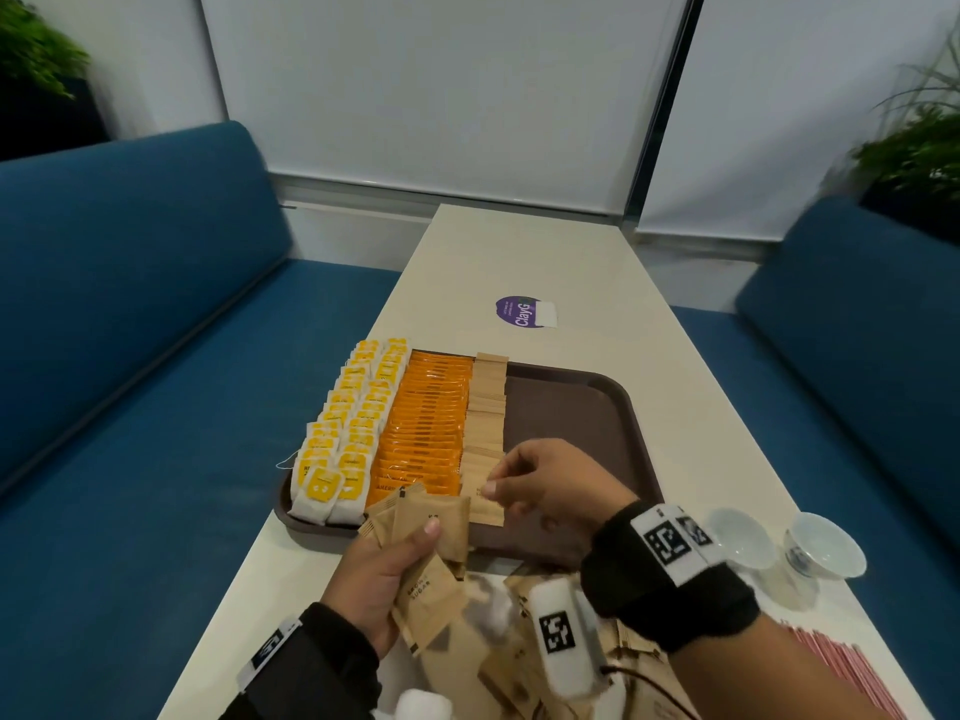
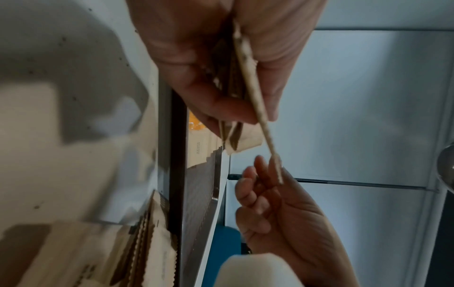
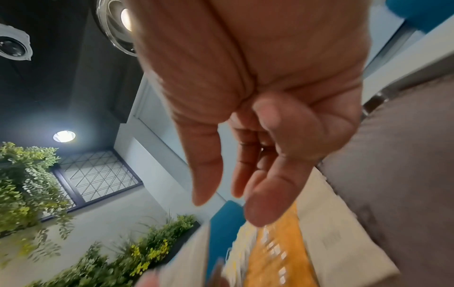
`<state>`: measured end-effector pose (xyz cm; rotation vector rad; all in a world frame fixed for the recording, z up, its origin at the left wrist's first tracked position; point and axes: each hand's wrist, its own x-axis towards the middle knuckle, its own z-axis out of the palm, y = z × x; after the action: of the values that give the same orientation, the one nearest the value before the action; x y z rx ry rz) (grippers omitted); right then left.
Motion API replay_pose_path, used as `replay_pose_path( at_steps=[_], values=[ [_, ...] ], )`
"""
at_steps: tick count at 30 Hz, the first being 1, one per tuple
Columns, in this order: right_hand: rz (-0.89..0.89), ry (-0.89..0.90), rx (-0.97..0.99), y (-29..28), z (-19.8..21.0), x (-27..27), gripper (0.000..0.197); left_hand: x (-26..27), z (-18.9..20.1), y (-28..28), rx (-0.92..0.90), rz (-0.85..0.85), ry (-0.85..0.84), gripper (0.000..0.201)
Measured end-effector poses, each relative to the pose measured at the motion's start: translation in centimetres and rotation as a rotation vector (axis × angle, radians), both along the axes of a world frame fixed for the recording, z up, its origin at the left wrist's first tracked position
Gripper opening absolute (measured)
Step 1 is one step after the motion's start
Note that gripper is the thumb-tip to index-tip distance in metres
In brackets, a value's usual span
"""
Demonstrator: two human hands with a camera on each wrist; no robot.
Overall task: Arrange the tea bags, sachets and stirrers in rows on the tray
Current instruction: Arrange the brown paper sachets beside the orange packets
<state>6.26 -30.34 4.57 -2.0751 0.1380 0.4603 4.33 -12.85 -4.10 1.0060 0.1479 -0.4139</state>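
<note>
Now, on the tray (image 1: 571, 407) sit tea bags (image 1: 345, 433), orange sachets (image 1: 423, 428), then brown sachets (image 1: 485, 423). Your left hand (image 1: 379, 579) grips a fan of sugar packets (image 1: 431, 553) at its near edge; your right hand (image 1: 550, 485) hovers loosely curled, holding nothing.

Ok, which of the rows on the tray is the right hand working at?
The brown sugar sachet row, the rightmost one, bordering the tray's bare part. The right hand hovers at its near end; the orange sachets and yellow tea bags lie further left.
</note>
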Motion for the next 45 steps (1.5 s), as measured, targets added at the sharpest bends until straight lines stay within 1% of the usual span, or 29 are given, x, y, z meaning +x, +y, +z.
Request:
replay_pose_path(
  at_steps=[2,4,8,12,16,19,22,23,25,27,30,32,34,37,42,44,45],
  values=[
    [0.011,0.067,0.059,0.6,-1.2,-1.3,0.018,-0.1,0.2,-0.3,-0.017,-0.013,-0.015,0.038],
    [0.004,0.105,0.136,1.1,-2.2,-2.2,0.017,-0.3,0.4,-0.4,-0.023,-0.025,-0.017,0.039],
    [-0.094,0.057,0.253,1.6,-3.3,-3.0,0.013,-0.6,0.0,-0.2,-0.005,-0.05,-0.029,0.047],
    [-0.168,0.008,0.309,1.6,-3.9,-2.8,0.015,-0.8,-0.4,-0.1,0.011,-0.061,-0.042,0.045],
    [-0.197,-0.032,0.388,1.9,-3.9,-2.8,0.017,-0.9,-0.7,-0.2,0.011,-0.065,-0.045,0.046],
    [-0.22,-0.077,0.448,2.1,-3.6,-2.6,0.014,-0.9,-0.7,-0.2,0.027,-0.071,-0.038,0.04],
    [-0.278,-0.133,0.387,1.4,-2.5,-1.4,0.009,-0.7,-0.5,0.0,0.083,-0.071,-0.035,0.026],
    [-0.298,-0.158,0.344,1.0,-2.1,-0.6,0.009,-0.5,-0.5,0.2,0.111,-0.057,-0.032,0.024],
    [-0.292,-0.217,0.203,-0.1,-1.4,0.9,0.01,-0.2,-0.6,0.6,0.14,-0.029,-0.022,0.024],
    [-0.222,-0.228,0.052,-1.0,-1.1,2.5,0.013,0.1,-0.7,1.0,0.132,-0.009,-0.002,0.024],
    [-0.06,-0.124,-0.19,-1.4,-1.6,4.3,0.017,0.2,-0.8,1.2,0.12,0.009,0.031,0.025],
    [0.024,-0.022,-0.304,-1.0,-2.3,4.9,0.019,0.3,-0.9,1.3,0.114,0.007,0.044,0.026],
    [0.043,0.06,-0.339,-0.5,-3.0,5.3,0.02,0.3,-0.9,1.4,0.108,0.007,0.05,0.026],
    [0.009,0.129,-0.305,0.0,-3.8,5.5,0.018,0.4,-0.9,1.5,0.103,0.031,0.052,0.026],
    [-0.016,0.168,-0.3,0.4,-4.5,6.3,0.013,0.3,-0.9,1.5,0.095,0.042,0.052,0.028],
    [0.032,0.192,-0.348,0.6,-4.6,6.6,0.011,0.3,-0.9,1.4,0.085,0.035,0.06,0.028],
    [0.059,0.18,-0.38,0.7,-4.7,6.9,0.016,0.3,-0.9,1.4,0.081,0.03,0.062,0.028]
  ],
)
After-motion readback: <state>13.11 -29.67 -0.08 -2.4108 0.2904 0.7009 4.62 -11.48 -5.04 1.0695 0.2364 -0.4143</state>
